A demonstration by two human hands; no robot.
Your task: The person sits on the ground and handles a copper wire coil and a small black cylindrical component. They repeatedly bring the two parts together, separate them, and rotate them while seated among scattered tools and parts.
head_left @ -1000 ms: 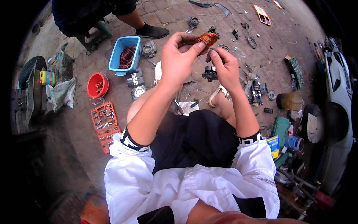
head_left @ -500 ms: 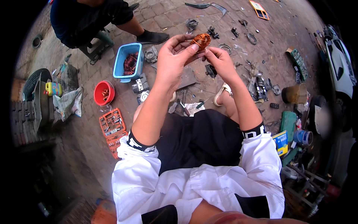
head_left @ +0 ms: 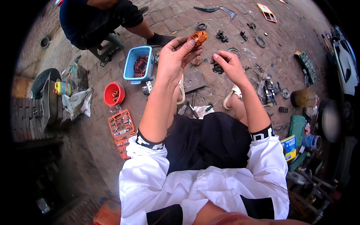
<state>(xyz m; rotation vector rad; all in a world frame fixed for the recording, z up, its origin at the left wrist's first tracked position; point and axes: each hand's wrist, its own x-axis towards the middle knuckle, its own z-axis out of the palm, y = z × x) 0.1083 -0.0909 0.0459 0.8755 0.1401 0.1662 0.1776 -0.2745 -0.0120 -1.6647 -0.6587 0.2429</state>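
My left hand (head_left: 176,56) is raised in front of me and closed on a bundle of orange-brown copper wire (head_left: 198,38), pinched between thumb and fingers. To its right, apart from the bundle, is my right hand (head_left: 230,67). Its thumb and forefinger are pressed together and the other fingers curl in; whatever lies between them, if anything, is too small to make out. A dark round part (head_left: 218,68) shows on the ground just past the right fingers. Beneath the hands, a flat dark plate (head_left: 195,79) lies on the paving between my feet.
A blue tub (head_left: 149,63) with reddish-brown coils, a red bucket (head_left: 107,98) and an orange socket set (head_left: 122,125) stand on the left. Metal parts (head_left: 268,88) and a green tool case (head_left: 305,65) lie on the right. Another person (head_left: 101,24) sits at the far left.
My right hand has come away from the copper wire bundle and moved right and slightly down. The left hand still holds the bundle. The whole view has shifted a little.
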